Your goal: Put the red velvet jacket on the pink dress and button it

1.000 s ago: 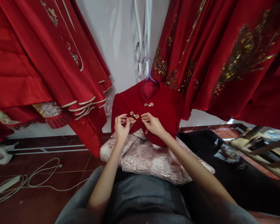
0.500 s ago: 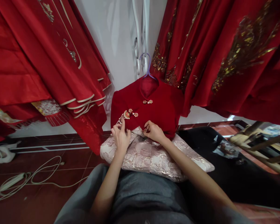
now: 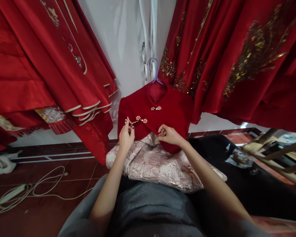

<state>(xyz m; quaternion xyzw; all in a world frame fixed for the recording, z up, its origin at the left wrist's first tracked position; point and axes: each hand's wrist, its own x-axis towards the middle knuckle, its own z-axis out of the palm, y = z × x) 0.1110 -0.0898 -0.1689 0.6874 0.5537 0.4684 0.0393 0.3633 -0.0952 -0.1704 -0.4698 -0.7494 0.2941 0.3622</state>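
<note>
A dark red velvet jacket (image 3: 138,102) with a stand collar hangs on a purple hanger (image 3: 157,75). At its neck sits a flower-shaped button clasp (image 3: 156,108). Between the fingertips of my left hand (image 3: 127,135) is the end of a beaded brooch (image 3: 138,118), whose gold flowers and chain lie across the chest. My right hand (image 3: 169,135) is closed in a pinch at the jacket's front edge, on a small gold flower button (image 3: 160,134) that my fingers partly cover. Pale pink brocade fabric (image 3: 160,168) with a metallic sheen spreads below the jacket.
Red garments (image 3: 71,65) with cream piping hang at left, and red gowns (image 3: 227,65) with gold sequins at right. A white cable (image 3: 46,184) lies on the tiled floor. To the right are a black surface (image 3: 251,191) with a small plastic bag (image 3: 240,158) and a wooden rack (image 3: 281,151).
My left hand has moved slightly left and up, lifting and turning the brooch's end. My right hand has shifted right with the flower button, drawing the jacket's front edge aside.
</note>
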